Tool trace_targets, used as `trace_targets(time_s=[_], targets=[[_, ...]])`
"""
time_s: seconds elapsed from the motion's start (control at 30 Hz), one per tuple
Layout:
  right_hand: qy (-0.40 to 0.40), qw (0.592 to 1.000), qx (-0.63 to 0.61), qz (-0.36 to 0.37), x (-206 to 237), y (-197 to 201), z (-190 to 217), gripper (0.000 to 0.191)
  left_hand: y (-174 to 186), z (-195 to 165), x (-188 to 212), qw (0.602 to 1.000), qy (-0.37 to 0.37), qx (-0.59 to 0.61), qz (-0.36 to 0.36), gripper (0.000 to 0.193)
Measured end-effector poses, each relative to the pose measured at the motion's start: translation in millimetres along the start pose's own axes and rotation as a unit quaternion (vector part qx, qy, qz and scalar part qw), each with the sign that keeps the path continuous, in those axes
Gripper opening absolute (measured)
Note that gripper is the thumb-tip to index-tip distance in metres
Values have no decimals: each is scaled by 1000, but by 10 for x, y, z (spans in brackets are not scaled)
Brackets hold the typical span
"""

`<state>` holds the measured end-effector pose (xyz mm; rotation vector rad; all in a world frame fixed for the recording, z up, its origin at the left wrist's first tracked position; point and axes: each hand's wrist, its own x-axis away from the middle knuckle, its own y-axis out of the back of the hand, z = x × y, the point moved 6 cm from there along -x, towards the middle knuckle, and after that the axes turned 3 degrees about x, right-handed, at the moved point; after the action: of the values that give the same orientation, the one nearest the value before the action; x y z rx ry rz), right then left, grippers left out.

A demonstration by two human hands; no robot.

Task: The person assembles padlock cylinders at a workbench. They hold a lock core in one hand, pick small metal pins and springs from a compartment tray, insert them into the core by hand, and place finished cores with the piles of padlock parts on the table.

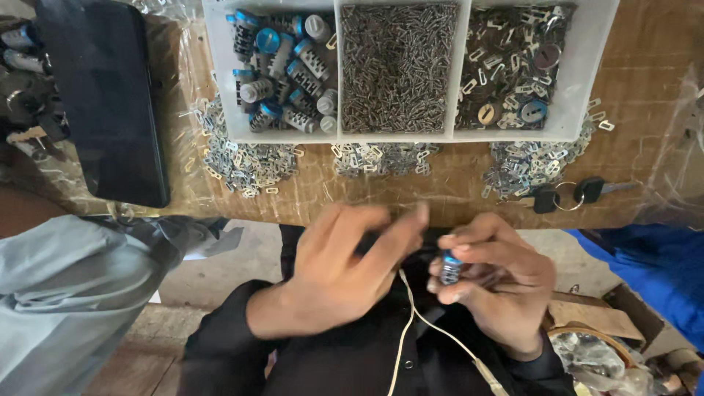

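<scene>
right hand (493, 284) pinching a small ribbed metal cylinder (450, 267) with a blue cap, just below the table (660, 81) edge. left hand (345, 271) blurred beside it, fingers spread, gripping nothing visible. on the table, white plastic tray (218, 81): more blue-capped cylinders (282, 70) left, fine steel pins (397, 66) middle, flat brass and steel plates (513, 66) right. loose stamped plates (246, 158) heaped before the tray; black-headed keys (565, 194) near its right corner.

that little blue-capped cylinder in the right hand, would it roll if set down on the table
Probably yes: the blue-capped cylinder looks round, like those lying on their sides in the tray. Its ridged metal body likely grips well and feels stiff. The right hand pinches it with its fingertips, so it seems light.
</scene>
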<state>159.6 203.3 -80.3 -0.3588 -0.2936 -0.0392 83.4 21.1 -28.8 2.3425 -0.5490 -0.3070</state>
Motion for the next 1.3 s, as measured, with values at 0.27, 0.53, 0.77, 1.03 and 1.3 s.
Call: trace_targets(time_s=[0.27,0.53,0.77,1.03,1.3], targets=[[11,999,-32,-17,47,68,27,34,73,74,77,985,-150,-80,-6,27],[18,999,-47,-9,12,17,17,38,261,149,209,992,-85,30,-85,18],[18,999,-27,-10,-10,-41,12,37,275,189,121,990,-135,-33,-29,29],[-25,999,-29,1,-24,-126,-72,40,345,63,193,983,12,175,-46,34],[-4,999,34,-16,78,26,-53,38,95,-148,-21,972,-118,201,-43,32]])
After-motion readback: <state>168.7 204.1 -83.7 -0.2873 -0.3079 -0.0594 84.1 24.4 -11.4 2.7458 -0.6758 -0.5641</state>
